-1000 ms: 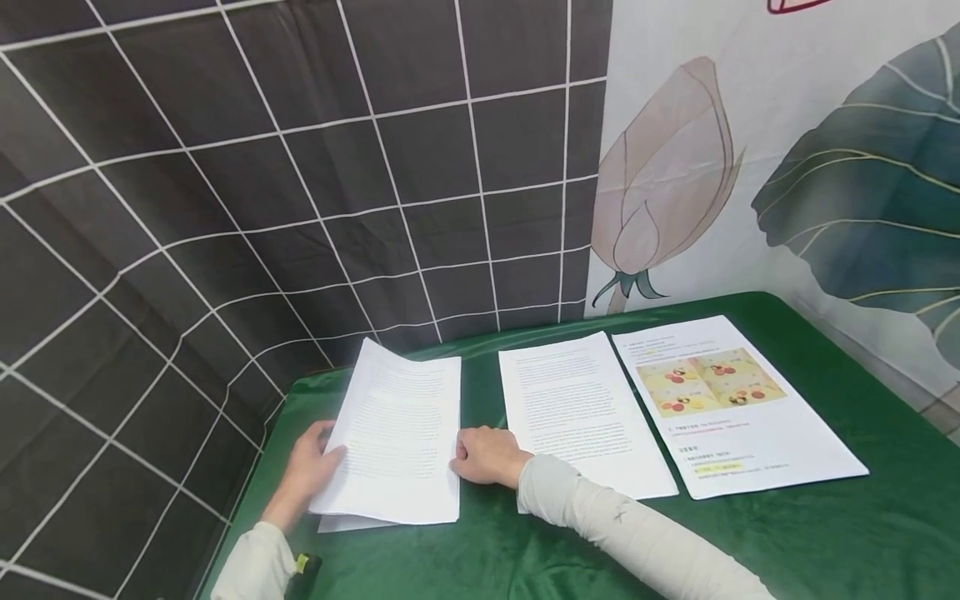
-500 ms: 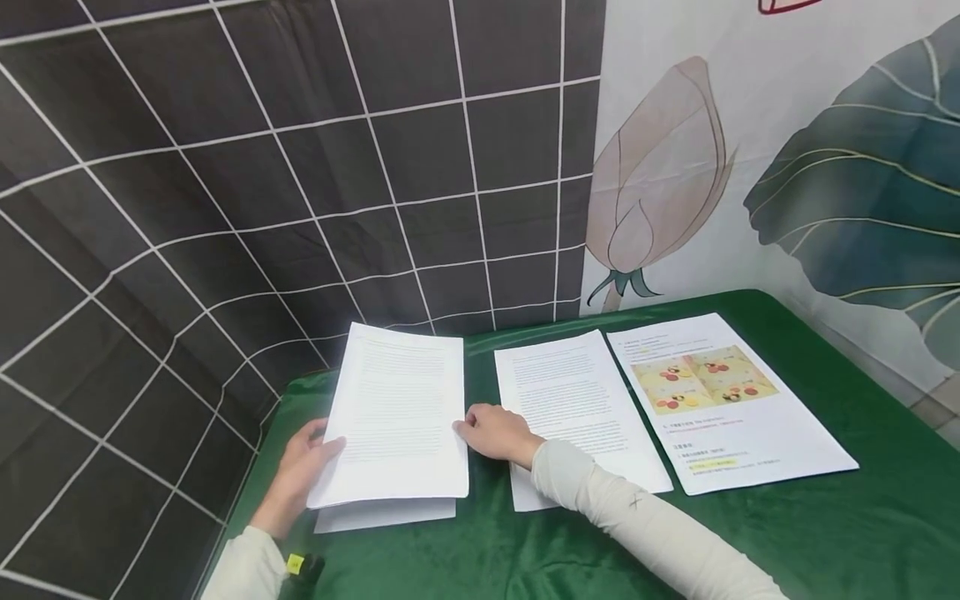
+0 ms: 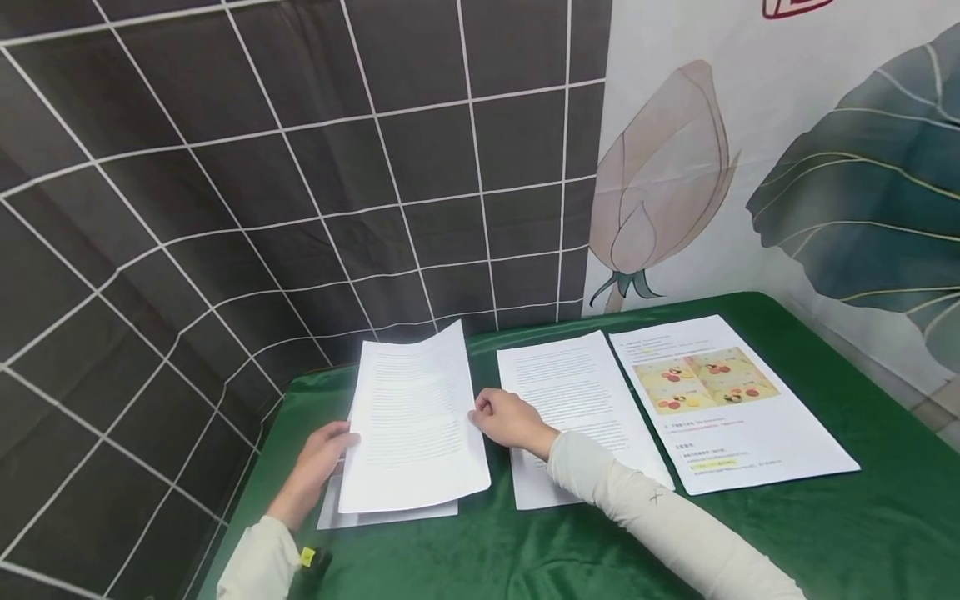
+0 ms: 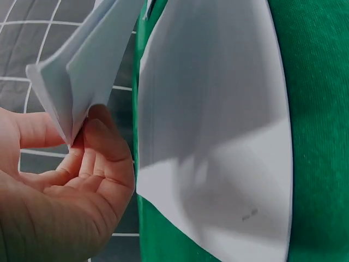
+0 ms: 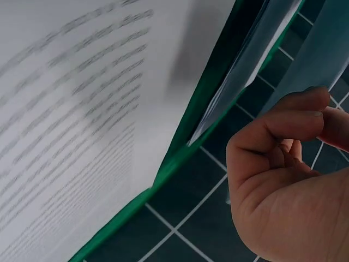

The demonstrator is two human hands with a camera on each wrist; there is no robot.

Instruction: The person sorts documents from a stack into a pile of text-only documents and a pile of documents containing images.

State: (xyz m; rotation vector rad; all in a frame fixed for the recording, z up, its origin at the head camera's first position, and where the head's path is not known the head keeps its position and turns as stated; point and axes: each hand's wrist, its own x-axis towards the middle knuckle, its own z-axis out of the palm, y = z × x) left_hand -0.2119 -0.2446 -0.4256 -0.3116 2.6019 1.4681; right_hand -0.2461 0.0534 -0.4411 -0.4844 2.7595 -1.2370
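Note:
A few white printed sheets [image 3: 416,425] are raised off the left part of the table, their far right corner curling upward. At their left edge my left hand [image 3: 318,462] pinches them; in the left wrist view, the bent edges of these sheets [image 4: 98,71] sit between thumb and fingers. My right hand [image 3: 510,419] grips the right edge, and its curled fingers show in the right wrist view beside a bluish, shaded sheet [image 5: 313,68]. Under the raised sheets, more white paper [image 3: 390,518] lies on the cloth, mostly covered.
Right of the raised sheets lies a printed text page [image 3: 570,392], partly behind my right forearm. Beyond it is a page with a yellow picture [image 3: 735,433]. Green cloth [image 3: 600,558] covers the table. A small black object with a yellow tag [image 3: 309,557] is beside my left sleeve.
The raised sheets have shifted right along with both hands, uncovering more of the paper beneath at the left. Their far right corner now curls up; earlier the far left corner did.

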